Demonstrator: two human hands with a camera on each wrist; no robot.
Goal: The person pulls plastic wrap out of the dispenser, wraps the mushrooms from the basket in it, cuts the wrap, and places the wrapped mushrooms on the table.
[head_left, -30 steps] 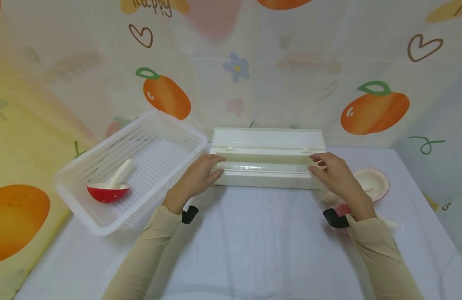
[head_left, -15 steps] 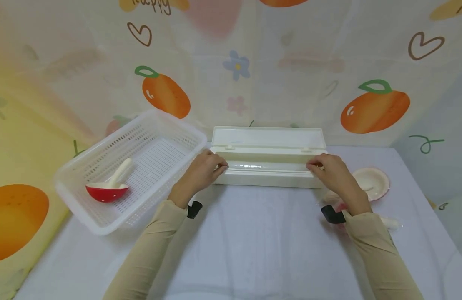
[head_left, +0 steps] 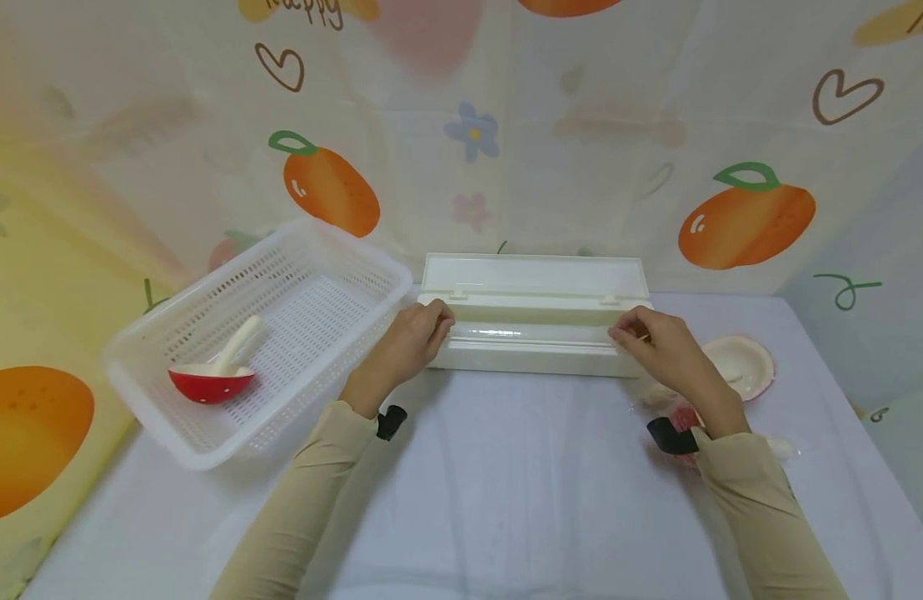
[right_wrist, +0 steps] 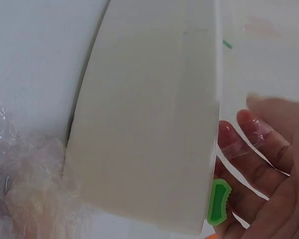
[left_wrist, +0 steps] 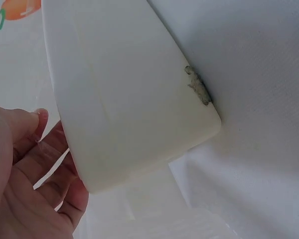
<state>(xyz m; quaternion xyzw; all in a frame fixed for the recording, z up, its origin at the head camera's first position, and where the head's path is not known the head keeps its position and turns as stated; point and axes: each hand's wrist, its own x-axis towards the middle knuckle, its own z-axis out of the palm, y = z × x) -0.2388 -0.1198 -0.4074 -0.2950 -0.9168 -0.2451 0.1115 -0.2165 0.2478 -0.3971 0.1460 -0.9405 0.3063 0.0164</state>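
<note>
A long white cling film dispenser [head_left: 532, 361] stands at the back of the table, its lid [head_left: 532, 275] raised. Clear cling film [head_left: 506, 332] lies shiny inside it. At the left end my left hand [head_left: 405, 342] pinches the film's edge between thumb and fingers. My right hand [head_left: 666, 343] does the same at the right end. In the right wrist view, film [right_wrist: 259, 132] clings over the fingertips, and a green slide cutter [right_wrist: 219, 201] sits on the dispenser's edge. The left wrist view has the left fingers [left_wrist: 52, 172] behind the dispenser's end wall.
A white perforated basket [head_left: 341, 367] on the left holds a red dotted bowl-shaped piece [head_left: 210, 387] with a cream handle. On the right stands a cream dish [head_left: 748, 367]. A plastic-wrapped bundle [right_wrist: 40, 184] lies beside the dispenser, partly under the right wrist. A printed curtain hangs behind.
Both hands' fingers, spread apart over the dispenser's ends at first, have closed together on the film's edge. The left hand then rises slightly. Dispenser and basket have stayed put.
</note>
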